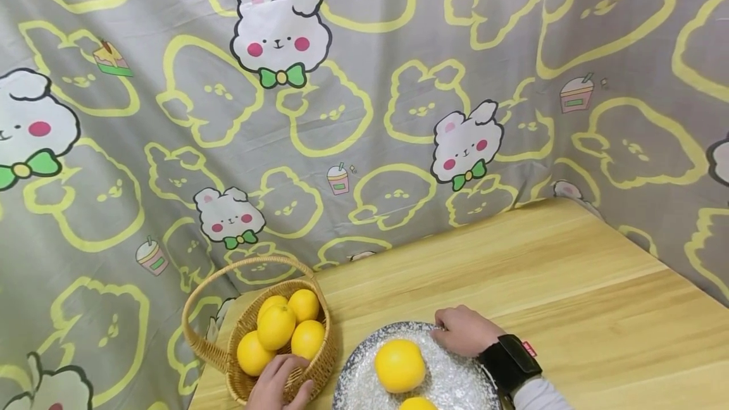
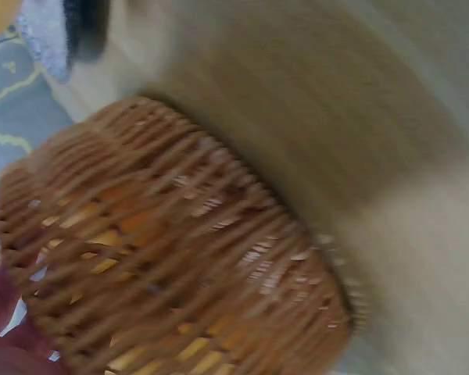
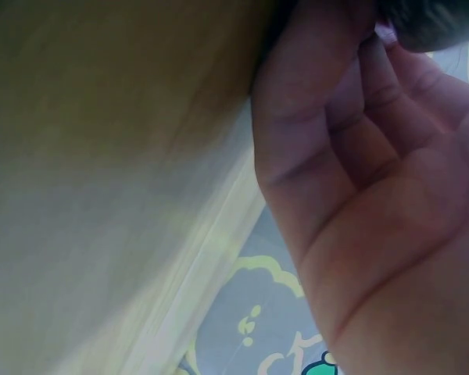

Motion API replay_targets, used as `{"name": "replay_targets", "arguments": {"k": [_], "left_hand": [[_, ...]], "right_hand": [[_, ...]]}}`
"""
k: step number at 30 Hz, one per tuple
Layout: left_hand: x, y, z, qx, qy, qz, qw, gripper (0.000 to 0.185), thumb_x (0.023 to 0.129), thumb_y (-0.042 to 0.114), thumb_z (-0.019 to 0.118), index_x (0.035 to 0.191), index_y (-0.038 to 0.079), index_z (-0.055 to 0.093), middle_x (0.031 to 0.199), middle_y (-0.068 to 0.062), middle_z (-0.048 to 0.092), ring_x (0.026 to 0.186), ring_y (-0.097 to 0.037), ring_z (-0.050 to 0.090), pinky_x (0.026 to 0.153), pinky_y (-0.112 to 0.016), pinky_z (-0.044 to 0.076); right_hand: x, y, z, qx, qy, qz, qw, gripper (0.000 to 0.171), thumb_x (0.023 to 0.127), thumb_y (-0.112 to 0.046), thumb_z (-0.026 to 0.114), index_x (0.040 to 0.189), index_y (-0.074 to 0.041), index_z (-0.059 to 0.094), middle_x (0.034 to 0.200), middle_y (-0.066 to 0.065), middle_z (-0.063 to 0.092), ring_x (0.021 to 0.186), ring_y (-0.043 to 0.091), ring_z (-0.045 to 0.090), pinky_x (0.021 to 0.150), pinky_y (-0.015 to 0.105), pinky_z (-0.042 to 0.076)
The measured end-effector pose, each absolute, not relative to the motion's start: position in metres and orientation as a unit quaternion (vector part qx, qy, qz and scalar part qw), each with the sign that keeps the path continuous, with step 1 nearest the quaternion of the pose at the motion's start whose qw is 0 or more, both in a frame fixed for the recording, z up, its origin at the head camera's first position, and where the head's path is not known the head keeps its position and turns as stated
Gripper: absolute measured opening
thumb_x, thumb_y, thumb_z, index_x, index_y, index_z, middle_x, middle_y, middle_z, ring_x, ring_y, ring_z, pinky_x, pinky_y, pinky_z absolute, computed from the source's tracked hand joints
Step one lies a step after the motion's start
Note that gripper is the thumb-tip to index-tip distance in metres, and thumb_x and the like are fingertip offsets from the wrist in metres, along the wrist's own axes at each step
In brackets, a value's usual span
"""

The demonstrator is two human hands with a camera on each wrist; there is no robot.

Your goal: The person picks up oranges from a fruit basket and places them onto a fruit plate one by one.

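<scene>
In the head view a wicker basket (image 1: pixel 327 359) with a tall hoop handle stands at the left and holds several oranges (image 1: pixel 276 328). My left hand (image 1: pixel 279 383) reaches over the basket's near rim, its fingers beside the oranges; the fingertips are partly hidden. The left wrist view shows the basket's woven outer wall (image 2: pixel 180 250), with part of the hand at the left edge. A speckled plate (image 1: pixel 357 381) with a dark rim bears an orange (image 1: pixel 400 366) and a second orange (image 1: pixel 418 404), cut by the frame. My right hand (image 1: pixel 467 332) grips the plate's far right rim with curled fingers.
A wooden table (image 1: pixel 512 258) lies under the basket and plate. Grey curtains (image 1: pixel 364 112) with cartoon rabbits hang behind it and along the right side. On my right wrist is a black band (image 1: pixel 510 362).
</scene>
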State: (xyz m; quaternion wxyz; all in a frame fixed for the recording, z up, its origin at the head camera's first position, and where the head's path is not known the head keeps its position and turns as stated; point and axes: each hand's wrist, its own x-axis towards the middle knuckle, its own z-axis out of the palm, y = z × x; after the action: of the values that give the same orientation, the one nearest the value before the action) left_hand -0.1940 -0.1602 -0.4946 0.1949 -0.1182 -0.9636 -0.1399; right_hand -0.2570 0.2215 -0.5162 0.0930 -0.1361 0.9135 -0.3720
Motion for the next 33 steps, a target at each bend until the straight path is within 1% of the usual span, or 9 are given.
{"name": "replay_targets", "arguments": {"k": [4, 7, 10, 14, 19, 22, 26, 29, 33], "left_hand": [[-0.197, -0.169, -0.502, -0.107, -0.965, -0.131, 0.201, 0.022, 0.084, 0.034, 0.084, 0.098, 0.04, 0.069, 0.104, 0.023, 0.064, 0.096, -0.003, 0.065, 0.079, -0.028, 0.058], [-0.199, -0.17, -0.501, -0.106, -0.962, -0.144, 0.205, 0.018, 0.085, 0.038, 0.083, 0.097, 0.04, 0.069, 0.102, 0.023, 0.063, 0.093, -0.003, 0.065, 0.078, -0.028, 0.057], [-0.201, -0.169, -0.496, -0.096, -0.962, -0.151, 0.205, 0.016, 0.087, 0.039, 0.082, 0.097, 0.038, 0.069, 0.103, 0.021, 0.063, 0.093, -0.006, 0.065, 0.076, -0.028, 0.056], [-0.205, -0.168, -0.49, -0.08, -0.965, -0.156, 0.196, 0.015, 0.09, 0.035, 0.08, 0.101, 0.033, 0.07, 0.108, 0.016, 0.064, 0.095, -0.012, 0.066, 0.074, -0.029, 0.055], [-0.211, -0.171, -0.486, -0.05, -0.97, -0.167, 0.168, 0.017, 0.091, 0.036, 0.078, 0.106, 0.031, 0.07, 0.114, 0.01, 0.063, 0.095, -0.015, 0.066, 0.071, -0.03, 0.053], [-0.215, -0.173, -0.486, -0.054, -0.969, -0.165, 0.173, 0.021, 0.09, 0.03, 0.08, 0.109, 0.026, 0.071, 0.117, 0.002, 0.063, 0.095, -0.019, 0.067, 0.068, -0.03, 0.051], [-0.219, -0.176, -0.486, -0.061, -0.966, -0.16, 0.192, 0.028, 0.087, 0.021, 0.081, 0.113, 0.019, 0.071, 0.122, -0.005, 0.06, 0.097, -0.023, 0.069, 0.066, -0.03, 0.051], [-0.22, -0.177, -0.486, -0.06, -0.965, -0.158, 0.199, 0.031, 0.088, 0.02, 0.079, 0.117, 0.017, 0.069, 0.125, -0.007, 0.056, 0.097, -0.024, 0.069, 0.063, -0.028, 0.05], [-0.222, -0.177, -0.487, -0.062, -0.965, -0.157, 0.2, 0.034, 0.089, 0.019, 0.078, 0.12, 0.016, 0.066, 0.126, -0.011, 0.052, 0.094, -0.024, 0.067, 0.059, -0.025, 0.045]], "right_hand": [[-0.257, 0.22, -0.517, -0.138, 0.914, -0.371, 0.087, 0.017, 0.099, -0.025, 0.067, 0.084, -0.016, 0.063, 0.063, -0.002, 0.047, 0.056, 0.014, 0.042, 0.057, 0.028, 0.033], [-0.257, 0.221, -0.517, -0.138, 0.915, -0.37, 0.083, 0.018, 0.099, -0.025, 0.067, 0.084, -0.016, 0.062, 0.063, -0.002, 0.048, 0.056, 0.013, 0.043, 0.056, 0.028, 0.033], [-0.258, 0.221, -0.518, -0.139, 0.916, -0.366, 0.084, 0.018, 0.099, -0.025, 0.067, 0.083, -0.017, 0.062, 0.063, -0.002, 0.047, 0.057, 0.014, 0.043, 0.058, 0.028, 0.034], [-0.259, 0.221, -0.518, -0.135, 0.92, -0.358, 0.085, 0.019, 0.099, -0.025, 0.066, 0.082, -0.018, 0.061, 0.063, -0.002, 0.047, 0.058, 0.014, 0.042, 0.06, 0.03, 0.034], [-0.26, 0.22, -0.518, -0.135, 0.92, -0.358, 0.087, 0.019, 0.099, -0.026, 0.067, 0.082, -0.018, 0.061, 0.064, -0.001, 0.049, 0.059, 0.015, 0.044, 0.061, 0.032, 0.035], [-0.26, 0.22, -0.517, -0.136, 0.92, -0.359, 0.084, 0.019, 0.099, -0.027, 0.066, 0.082, -0.017, 0.061, 0.064, 0.0, 0.051, 0.059, 0.015, 0.045, 0.061, 0.032, 0.036], [-0.26, 0.22, -0.517, -0.14, 0.918, -0.361, 0.084, 0.02, 0.099, -0.026, 0.066, 0.082, -0.017, 0.061, 0.064, 0.0, 0.05, 0.059, 0.015, 0.044, 0.06, 0.031, 0.035], [-0.26, 0.22, -0.518, -0.142, 0.917, -0.363, 0.085, 0.019, 0.099, -0.026, 0.066, 0.083, -0.017, 0.061, 0.064, -0.001, 0.049, 0.058, 0.015, 0.043, 0.06, 0.031, 0.035], [-0.26, 0.221, -0.518, -0.144, 0.917, -0.363, 0.084, 0.019, 0.099, -0.025, 0.066, 0.083, -0.017, 0.061, 0.064, -0.001, 0.05, 0.058, 0.015, 0.044, 0.06, 0.031, 0.035]]}}
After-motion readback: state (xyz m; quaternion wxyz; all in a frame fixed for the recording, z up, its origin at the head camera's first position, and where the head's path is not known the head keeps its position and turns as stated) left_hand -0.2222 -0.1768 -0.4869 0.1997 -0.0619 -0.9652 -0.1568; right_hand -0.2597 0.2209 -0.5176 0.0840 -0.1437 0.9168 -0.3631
